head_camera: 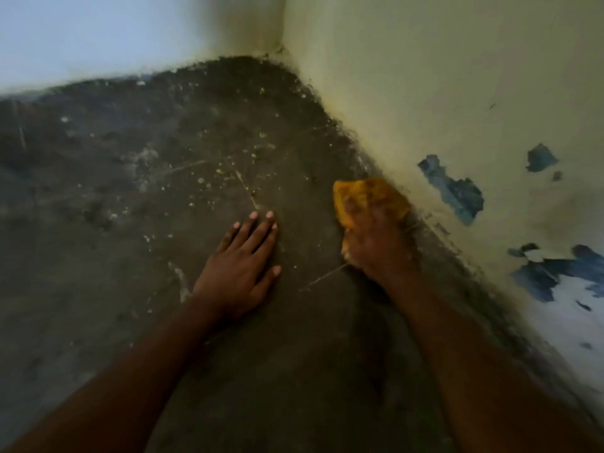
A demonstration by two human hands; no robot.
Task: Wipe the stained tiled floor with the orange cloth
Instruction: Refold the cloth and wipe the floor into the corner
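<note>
One orange cloth (369, 199) is seen, soft and crumpled into an irregular wad, lying on the floor (163, 197) just beside the foot of the right-hand wall (457, 76). Its long axis runs roughly away from the person, along the base of that wall, with the bunched end pointing toward the corner. The near part of the cloth is gripped and pressed down by the right hand (376, 243), whose fingers are curled round the fabric; the picture is blurred there, so single fingers cannot be told apart.

One left hand (243, 266) is laid flat on the floor, to the left of the cloth and apart from it, with its fingers (258, 230) straight, held close together and holding nothing. Two bare forearms are seen in all.

The floor is dark, dull and grimy, crossed by thin pale joint lines and scattered with many small pale specks, thickest beyond the left hand. The right-hand wall is cream-coloured, and several flaked patches (454, 191) of blue are shown on it, right of the cloth. A second wall (98, 37), pale blue-white, is met at the corner.
</note>
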